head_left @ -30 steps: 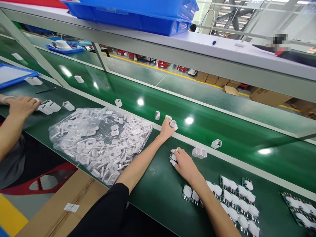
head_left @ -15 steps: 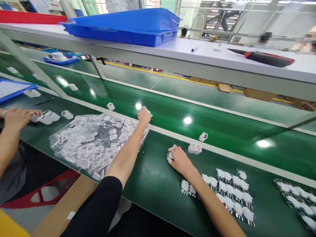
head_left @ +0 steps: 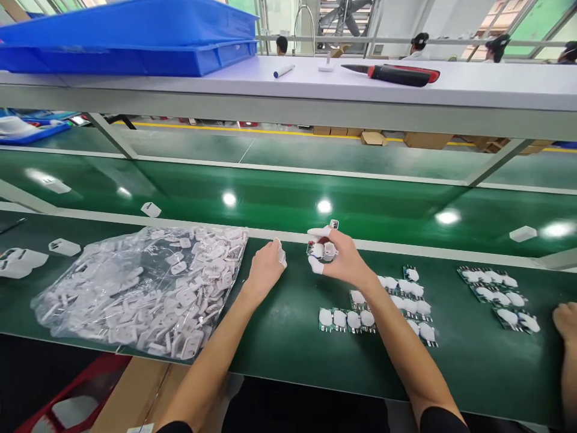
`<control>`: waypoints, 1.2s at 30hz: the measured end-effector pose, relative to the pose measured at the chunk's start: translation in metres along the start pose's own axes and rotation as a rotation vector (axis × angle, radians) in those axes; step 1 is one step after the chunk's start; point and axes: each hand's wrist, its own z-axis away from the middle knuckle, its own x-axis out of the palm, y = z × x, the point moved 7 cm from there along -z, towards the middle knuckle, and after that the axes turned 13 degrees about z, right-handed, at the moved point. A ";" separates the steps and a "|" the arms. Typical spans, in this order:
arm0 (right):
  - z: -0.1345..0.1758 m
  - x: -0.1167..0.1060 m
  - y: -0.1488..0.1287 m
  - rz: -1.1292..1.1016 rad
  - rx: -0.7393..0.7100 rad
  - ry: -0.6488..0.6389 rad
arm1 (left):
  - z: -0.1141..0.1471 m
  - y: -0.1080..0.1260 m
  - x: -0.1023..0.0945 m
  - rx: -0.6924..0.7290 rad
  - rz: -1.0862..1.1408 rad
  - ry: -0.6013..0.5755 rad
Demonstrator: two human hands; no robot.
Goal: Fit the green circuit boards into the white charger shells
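While the left hand (head_left: pixel 265 264) closes around a white casing (head_left: pixel 282 255), the right hand (head_left: pixel 321 248) arches its white-capped thumb and forefinger about a circuit board (head_left: pixel 317 250) near the back edge of the workbench (head_left: pixel 283 325); whether they pinch it, I cannot tell. The board sits between those two fingertips, with another casing (head_left: pixel 330 252) just beside it, toward the palm.
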 end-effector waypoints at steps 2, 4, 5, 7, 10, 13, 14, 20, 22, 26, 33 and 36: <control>0.002 -0.018 -0.007 -0.050 -0.073 0.128 | 0.013 0.002 0.000 0.013 -0.003 0.019; 0.004 -0.030 -0.012 -0.086 -0.108 0.192 | 0.024 0.012 -0.016 0.103 0.071 0.145; 0.004 -0.035 -0.013 -0.120 -0.106 0.206 | 0.030 0.020 -0.027 0.189 0.162 0.234; 0.004 -0.043 -0.012 -0.254 -0.072 0.231 | 0.043 0.041 -0.049 0.384 0.457 0.362; 0.002 -0.056 -0.005 -0.547 0.030 0.318 | 0.048 0.077 -0.055 0.555 0.899 0.239; 0.002 -0.065 0.005 -0.748 0.193 0.394 | 0.041 0.121 -0.045 0.683 1.039 0.112; 0.002 -0.065 0.008 -0.771 0.258 0.385 | 0.038 0.134 -0.042 0.752 1.035 0.131; 0.005 -0.065 0.022 -0.576 0.434 0.302 | 0.011 0.174 -0.023 0.942 0.981 0.157; 0.005 -0.067 0.024 -0.415 0.407 0.255 | -0.005 0.170 -0.018 0.817 1.129 0.042; 0.004 -0.078 0.010 0.076 0.182 0.255 | -0.030 0.155 -0.001 0.405 1.473 -0.239; -0.003 -0.059 0.009 0.202 0.011 0.229 | -0.030 0.158 0.022 0.068 1.680 -0.511; 0.000 -0.060 0.022 0.114 0.057 0.340 | -0.022 0.163 0.029 0.062 1.733 -0.588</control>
